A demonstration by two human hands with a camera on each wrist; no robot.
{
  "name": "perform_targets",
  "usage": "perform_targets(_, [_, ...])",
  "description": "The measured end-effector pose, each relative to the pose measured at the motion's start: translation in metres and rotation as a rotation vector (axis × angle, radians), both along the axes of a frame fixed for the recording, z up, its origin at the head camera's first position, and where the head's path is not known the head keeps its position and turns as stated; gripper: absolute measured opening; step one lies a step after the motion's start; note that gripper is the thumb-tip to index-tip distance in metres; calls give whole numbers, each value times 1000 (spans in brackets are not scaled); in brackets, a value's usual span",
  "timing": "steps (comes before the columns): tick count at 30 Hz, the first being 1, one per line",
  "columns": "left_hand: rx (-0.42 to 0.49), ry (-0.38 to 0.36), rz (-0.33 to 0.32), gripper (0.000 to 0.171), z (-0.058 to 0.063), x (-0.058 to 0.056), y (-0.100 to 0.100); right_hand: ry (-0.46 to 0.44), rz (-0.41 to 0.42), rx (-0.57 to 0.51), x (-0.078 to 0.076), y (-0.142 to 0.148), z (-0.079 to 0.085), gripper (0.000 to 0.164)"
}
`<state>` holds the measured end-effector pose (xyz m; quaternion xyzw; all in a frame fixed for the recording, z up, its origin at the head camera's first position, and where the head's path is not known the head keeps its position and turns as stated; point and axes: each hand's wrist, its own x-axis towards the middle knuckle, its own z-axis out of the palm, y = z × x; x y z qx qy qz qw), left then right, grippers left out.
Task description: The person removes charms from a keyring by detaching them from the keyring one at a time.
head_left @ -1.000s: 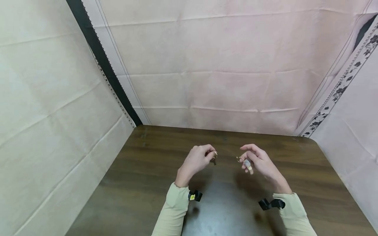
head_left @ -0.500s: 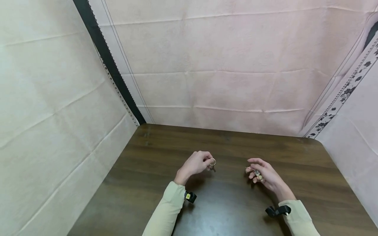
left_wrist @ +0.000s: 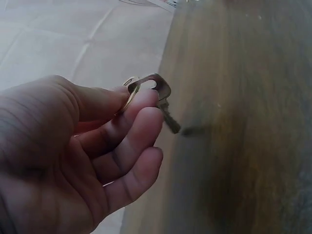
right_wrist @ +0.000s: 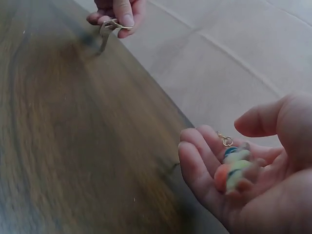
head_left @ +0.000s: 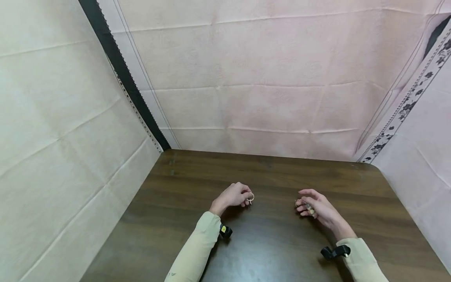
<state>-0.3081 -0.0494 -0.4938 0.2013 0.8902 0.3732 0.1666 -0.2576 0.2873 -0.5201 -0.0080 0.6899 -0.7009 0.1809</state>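
Note:
My left hand (head_left: 234, 195) pinches a gold key ring (left_wrist: 128, 100) between thumb and index finger, above the table. A metal key (left_wrist: 163, 100) hangs from that ring, its blade pointing down past the fingertips. Farther right, my right hand (right_wrist: 258, 165) is turned palm up with its fingers relaxed and thumb apart. A small figurine charm (right_wrist: 236, 168) in pale green, orange and blue lies across its fingers and palm. At the top of the charm is a small gold clasp (right_wrist: 226, 140). The two hands are well apart, and the key and charm are separate.
The dark wooden table (head_left: 197, 168) extends under both hands, with rounded far corners. Pale creased cloth (head_left: 264, 78) hangs behind it and along both sides. Dark cameras are strapped to both wrists, the right camera (head_left: 334, 252) close to the sleeve.
Both hands have come lower and nearer the person, and the gap between them has widened as the right hand moved right. The charm now lies deeper in the right hand.

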Motion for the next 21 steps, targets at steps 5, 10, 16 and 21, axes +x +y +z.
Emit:
perform_targets(5, [-15,-40,20,16,-7,-7,-2,38,-6,73,0,3,-3,46])
perform_targets(10, [-46,-70,36,16,-12,-13,-2,74,-16,136,0,4,-2,45])
perform_targets(16, [-108,-47,26,21,-10,-16,-8,216,37,347,-2,6,6,33])
perform_targets(21, [-117,-46,7,25,-2,-15,-20,317,108,577,2,8,18,25])
